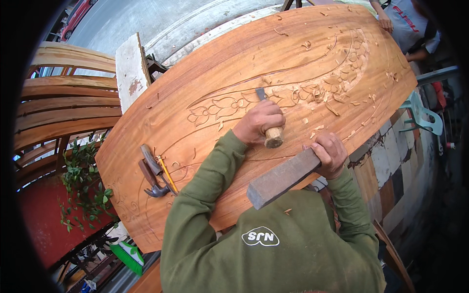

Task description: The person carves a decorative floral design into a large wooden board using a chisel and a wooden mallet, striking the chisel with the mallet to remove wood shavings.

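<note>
My left hand is closed round the wooden handle of a chisel. Its metal blade meets the carved floral band on a large wooden panel. My right hand grips one end of a heavy rectangular wooden block, which is held clear of the chisel's handle end, nearer my chest. Leaf and flower shapes run along the carving and curve up toward the far right. Loose wood shavings lie about the carved part. Whether the blade is sunk into the wood I cannot tell.
On the panel's left side lie a claw hammer, a yellow pencil and a dark handled tool. Slatted wooden furniture and a leafy plant stand at left. Another person touches the panel's far right edge. A pale green plastic chair is at right.
</note>
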Action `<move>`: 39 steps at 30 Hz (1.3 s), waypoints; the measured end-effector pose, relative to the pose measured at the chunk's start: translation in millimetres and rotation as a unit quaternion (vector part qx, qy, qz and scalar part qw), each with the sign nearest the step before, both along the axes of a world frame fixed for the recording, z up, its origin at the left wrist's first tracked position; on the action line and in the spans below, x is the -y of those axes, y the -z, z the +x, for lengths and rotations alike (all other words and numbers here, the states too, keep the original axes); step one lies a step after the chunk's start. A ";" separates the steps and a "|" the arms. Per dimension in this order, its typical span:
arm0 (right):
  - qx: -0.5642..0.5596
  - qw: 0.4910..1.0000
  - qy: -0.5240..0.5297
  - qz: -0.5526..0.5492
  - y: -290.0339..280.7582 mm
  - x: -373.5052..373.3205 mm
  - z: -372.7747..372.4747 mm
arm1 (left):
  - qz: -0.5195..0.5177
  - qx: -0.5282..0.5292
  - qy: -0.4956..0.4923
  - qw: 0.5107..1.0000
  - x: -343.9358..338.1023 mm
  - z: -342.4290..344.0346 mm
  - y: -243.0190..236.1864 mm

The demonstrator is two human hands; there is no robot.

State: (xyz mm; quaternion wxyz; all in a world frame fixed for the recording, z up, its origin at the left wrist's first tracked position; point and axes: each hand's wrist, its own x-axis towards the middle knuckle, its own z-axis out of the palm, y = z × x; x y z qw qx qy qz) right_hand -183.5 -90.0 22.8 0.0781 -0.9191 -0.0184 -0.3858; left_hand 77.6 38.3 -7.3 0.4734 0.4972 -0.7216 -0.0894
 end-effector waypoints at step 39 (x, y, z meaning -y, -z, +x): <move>-0.024 0.999 0.004 0.021 5.1 -0.8 10.6 | 0.006 0.037 -0.003 0.999 -5.2 -4.1 3.4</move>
